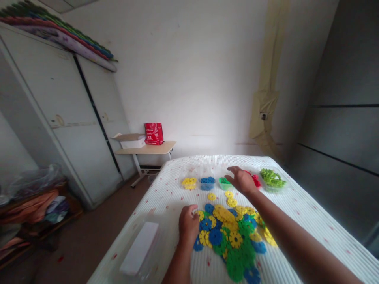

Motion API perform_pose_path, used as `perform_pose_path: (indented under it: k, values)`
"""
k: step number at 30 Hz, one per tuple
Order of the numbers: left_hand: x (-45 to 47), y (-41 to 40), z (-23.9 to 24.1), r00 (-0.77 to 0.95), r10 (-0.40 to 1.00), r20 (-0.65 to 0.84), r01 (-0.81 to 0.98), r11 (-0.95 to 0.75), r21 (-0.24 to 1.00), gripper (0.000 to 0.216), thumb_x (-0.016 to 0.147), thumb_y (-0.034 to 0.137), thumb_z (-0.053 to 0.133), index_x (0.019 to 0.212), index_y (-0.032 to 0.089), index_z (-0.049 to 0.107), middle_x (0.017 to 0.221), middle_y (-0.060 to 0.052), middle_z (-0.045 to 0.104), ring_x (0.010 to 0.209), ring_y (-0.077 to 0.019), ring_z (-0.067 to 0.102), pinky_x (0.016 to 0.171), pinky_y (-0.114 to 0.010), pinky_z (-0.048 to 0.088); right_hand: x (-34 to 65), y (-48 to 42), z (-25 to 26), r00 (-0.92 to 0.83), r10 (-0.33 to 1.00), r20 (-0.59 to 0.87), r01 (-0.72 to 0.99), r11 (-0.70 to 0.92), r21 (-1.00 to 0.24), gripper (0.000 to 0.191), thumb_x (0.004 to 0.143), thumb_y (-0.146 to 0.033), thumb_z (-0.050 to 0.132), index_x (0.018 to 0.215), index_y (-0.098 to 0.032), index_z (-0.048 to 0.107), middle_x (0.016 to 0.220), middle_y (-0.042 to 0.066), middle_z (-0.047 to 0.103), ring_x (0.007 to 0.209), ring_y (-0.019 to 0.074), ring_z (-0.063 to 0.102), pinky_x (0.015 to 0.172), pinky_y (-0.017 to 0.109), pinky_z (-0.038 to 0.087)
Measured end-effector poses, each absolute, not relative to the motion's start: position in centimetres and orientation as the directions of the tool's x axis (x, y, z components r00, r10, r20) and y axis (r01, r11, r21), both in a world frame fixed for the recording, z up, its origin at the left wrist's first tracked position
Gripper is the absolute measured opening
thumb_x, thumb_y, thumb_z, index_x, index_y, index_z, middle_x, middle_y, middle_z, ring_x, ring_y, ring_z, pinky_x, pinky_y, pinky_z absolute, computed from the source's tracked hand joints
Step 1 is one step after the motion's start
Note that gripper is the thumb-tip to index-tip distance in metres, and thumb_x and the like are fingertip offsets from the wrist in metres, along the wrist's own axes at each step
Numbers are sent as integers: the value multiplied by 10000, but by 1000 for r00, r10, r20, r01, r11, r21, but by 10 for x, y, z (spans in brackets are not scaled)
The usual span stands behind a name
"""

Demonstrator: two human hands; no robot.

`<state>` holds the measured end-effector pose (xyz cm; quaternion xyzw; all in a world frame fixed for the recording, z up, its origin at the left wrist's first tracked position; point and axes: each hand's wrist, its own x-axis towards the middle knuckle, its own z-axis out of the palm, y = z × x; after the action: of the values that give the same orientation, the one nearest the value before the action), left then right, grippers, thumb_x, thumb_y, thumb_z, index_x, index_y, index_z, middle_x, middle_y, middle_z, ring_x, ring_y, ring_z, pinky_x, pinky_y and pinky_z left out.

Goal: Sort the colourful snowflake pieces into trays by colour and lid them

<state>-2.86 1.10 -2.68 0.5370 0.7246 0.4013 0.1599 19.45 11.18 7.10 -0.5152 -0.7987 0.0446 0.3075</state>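
A mixed pile of notched plastic discs in yellow, blue and green lies on the table. At the pile's left edge is my left hand, its fingers curled in; what they hold, if anything, I cannot make out. My right hand reaches past the pile, fingers apart, over the right side of a clear box of green discs. To its left stand a box of blue discs and a box of yellow discs. Red pieces show partly behind my right hand.
A clear container of light-green pieces stands at the far right. A long white box lies at the near left on the patterned tablecloth. Behind, a small desk carries a red bag and an open carton.
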Motion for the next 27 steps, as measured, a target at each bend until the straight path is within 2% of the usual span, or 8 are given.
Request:
perform_pose_path:
  k: [3,5,8,10,14,17,23,27]
  values:
    - [-26,7,-21,-255,951,177,796,103,596,369,713,117,517,1055,182,638,1059,-61,635,1028,-171,548,938,-259,378,208,97,54,-282,834,475,820,466,-332,282,891,-354,499,1100,-176,565,1113,66,585,921,170,583,793,362,498]
    - [-23,4,-18,-208,962,179,847,86,524,366,739,161,520,1084,197,635,1092,-64,617,1056,-192,523,965,-284,352,224,85,40,-297,816,495,829,478,-291,271,897,-366,460,995,-173,623,997,70,642,828,162,610,720,304,498]
    - [-19,2,-15,-192,965,177,877,87,473,325,763,184,496,1046,207,654,1087,-66,605,1035,-198,516,950,-290,348,256,70,17,-319,742,590,843,506,-180,346,896,-341,364,838,-174,661,845,81,683,686,159,636,586,243,468]
    - [-18,2,-14,-201,964,173,877,99,471,292,759,178,494,996,199,663,1064,-66,607,1023,-191,518,932,-278,352,278,65,3,-297,712,637,854,496,-155,355,885,-340,349,813,-176,655,813,72,687,625,145,638,538,222,452]
    - [-20,2,-13,-215,962,171,869,108,482,263,728,139,488,923,181,659,1009,-61,617,995,-175,527,905,-258,357,309,63,-17,-161,733,661,900,383,-206,368,862,-379,349,793,-183,654,778,59,690,571,151,641,480,225,438]
    - [-22,2,-14,-231,956,183,876,122,467,272,711,118,478,913,180,650,994,-57,622,986,-173,529,898,-252,357,318,65,-22,-70,759,647,906,320,-278,368,841,-384,352,785,-187,658,790,66,702,626,173,662,525,239,467]
    - [-28,2,-12,-264,956,131,875,181,448,396,697,56,454,1016,210,631,1053,-35,626,1027,-144,531,881,-210,362,315,64,-21,-32,809,587,882,299,-364,330,796,-385,377,763,-201,650,751,53,705,630,177,660,574,253,480]
    - [-26,-1,-7,-201,974,106,899,141,414,382,728,139,479,1053,267,632,1104,-3,613,1049,-155,510,898,-223,358,313,62,-20,-39,826,562,873,302,-383,339,794,-379,360,754,-199,645,755,58,700,632,177,655,583,260,476]
